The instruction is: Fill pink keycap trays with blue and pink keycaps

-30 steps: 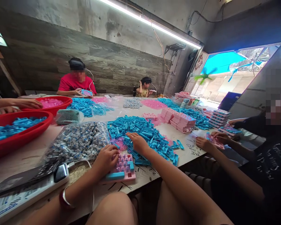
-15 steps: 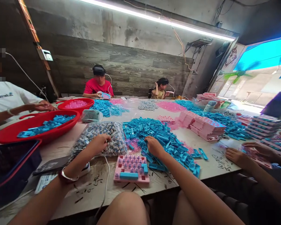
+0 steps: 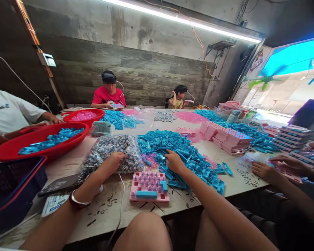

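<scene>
My left hand (image 3: 116, 161) rests at the clear bag of small grey, white and blue parts (image 3: 99, 150), its fingers curled together; what they hold, if anything, is hidden. My right hand (image 3: 174, 161) is at the near left side of a heap of blue plastic pieces (image 3: 191, 157), fingers bent inward, their tips partly hidden. Between and below the hands lies a pink tray-like board (image 3: 149, 198) with rows of clear pinkish key-like pieces, a long blue bar (image 3: 146, 194) and an L-shaped blue piece (image 3: 163, 186). Neither hand touches the board.
Red basins (image 3: 78, 139) and a dark blue basket (image 3: 13, 195) stand left. A phone (image 3: 60, 184) lies by my left forearm, a white cable (image 3: 122, 195) beside the board. Pink stacks (image 3: 227, 139) stand right. A co-worker's hands (image 3: 264, 170) are at far right; others sit across and left.
My view has shifted slightly, so the board sits a little further right. My left hand has moved slightly right over the bag; my right hand stays at the blue heap.
</scene>
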A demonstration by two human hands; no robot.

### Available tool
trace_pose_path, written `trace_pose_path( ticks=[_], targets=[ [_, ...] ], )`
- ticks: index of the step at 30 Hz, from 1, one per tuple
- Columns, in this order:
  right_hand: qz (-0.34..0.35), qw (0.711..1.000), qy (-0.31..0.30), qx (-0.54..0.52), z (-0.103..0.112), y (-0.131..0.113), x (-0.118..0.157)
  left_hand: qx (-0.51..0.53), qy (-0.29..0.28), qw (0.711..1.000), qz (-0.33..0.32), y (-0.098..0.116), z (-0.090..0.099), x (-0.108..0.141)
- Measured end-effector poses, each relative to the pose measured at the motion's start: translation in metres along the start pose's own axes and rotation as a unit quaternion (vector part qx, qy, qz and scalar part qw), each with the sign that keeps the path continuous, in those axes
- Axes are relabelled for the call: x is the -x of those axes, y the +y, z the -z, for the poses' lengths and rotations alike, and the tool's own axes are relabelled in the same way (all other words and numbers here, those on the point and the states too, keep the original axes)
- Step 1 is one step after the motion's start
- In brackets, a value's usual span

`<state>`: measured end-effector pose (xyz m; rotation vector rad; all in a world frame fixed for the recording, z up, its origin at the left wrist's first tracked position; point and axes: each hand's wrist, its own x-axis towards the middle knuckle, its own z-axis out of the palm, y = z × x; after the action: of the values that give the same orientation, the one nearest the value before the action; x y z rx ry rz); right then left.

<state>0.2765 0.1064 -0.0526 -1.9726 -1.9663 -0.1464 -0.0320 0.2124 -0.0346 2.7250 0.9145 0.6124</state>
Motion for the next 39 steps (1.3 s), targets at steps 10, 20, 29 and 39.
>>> trace_pose_path(
  ticks=[10, 20, 29, 39],
  targets=[
    [-0.016, 0.995, 0.059, -0.076, 0.026, -0.009, 0.001, 0.000, -0.008, 1.000, 0.004, 0.005, 0.004, -0.006],
    [-0.013, 0.979, -0.011, -0.203, 0.072, -0.037, 0.050, -0.040, 0.090, 0.994, 0.037, 0.013, 0.015, 0.002],
    [0.020, 0.925, -0.265, -0.272, 0.085, -0.049, 0.083, 0.213, 0.096, 0.969, -0.083, 0.108, 0.004, 0.003],
    [0.042, 0.938, -0.248, -0.237, 0.086, -0.042, 0.079, 0.148, 0.044, 0.956, -0.249, 0.154, -0.060, 0.027]
  ],
)
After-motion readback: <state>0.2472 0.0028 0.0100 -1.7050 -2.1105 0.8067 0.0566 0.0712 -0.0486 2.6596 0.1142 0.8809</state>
